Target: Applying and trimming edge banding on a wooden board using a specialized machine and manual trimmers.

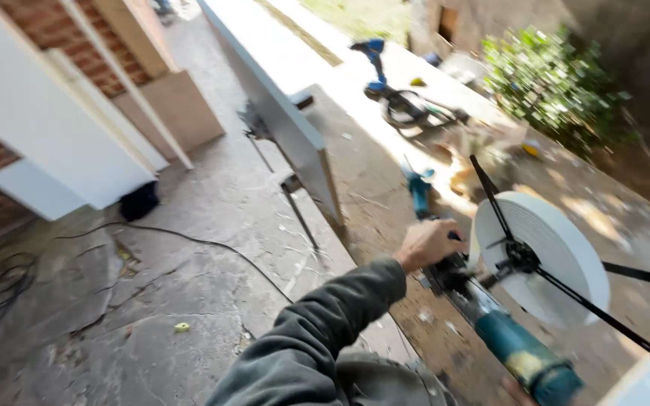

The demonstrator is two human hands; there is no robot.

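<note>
My left hand (429,243) reaches out from a grey-green sleeve and grips the black front handle of a hand-held power tool (524,357) with a teal-blue body. The tool lies slanted over a brown workbench (385,195). A big white roll of tape (558,248) sits on the tool in a black spoked holder. Only a sliver of my right hand (515,391) shows at the bottom edge, against the underside of the teal body; its grip is hidden. The picture is blurred by motion.
A long white board (287,113) stands on edge along the bench's left side. A blue drill (374,56) and a circular saw (408,107) lie farther back. Boards lean on a brick wall (77,135) at left. A black cable (189,240) crosses the concrete floor. A green bush (551,83) is at right.
</note>
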